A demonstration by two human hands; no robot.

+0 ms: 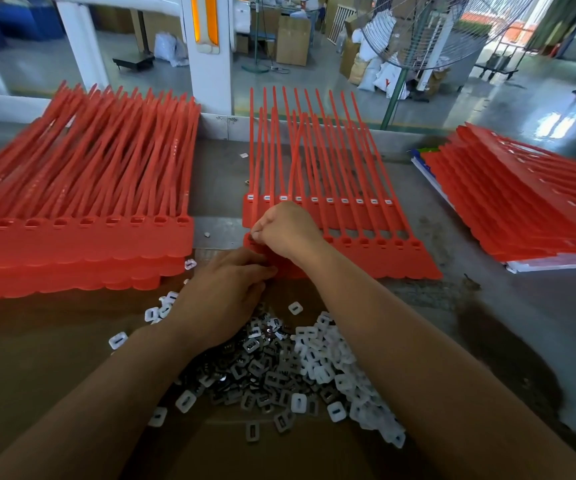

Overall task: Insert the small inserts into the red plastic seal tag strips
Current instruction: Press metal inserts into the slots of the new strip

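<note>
right hand [286,230] pinches the red strip [383,261], left hand [220,292] presses it flat-fingered.

Red seal tag strips [342,216] (white and grey inserts [290,368])

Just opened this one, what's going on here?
A person is fitting inserts into red seal strips. The right hand is curled at the leftmost socket of the near strip, which the left hand touches. The far strip holds white inserts; the near one's other sockets look empty. The insert pile lies in front.
</note>
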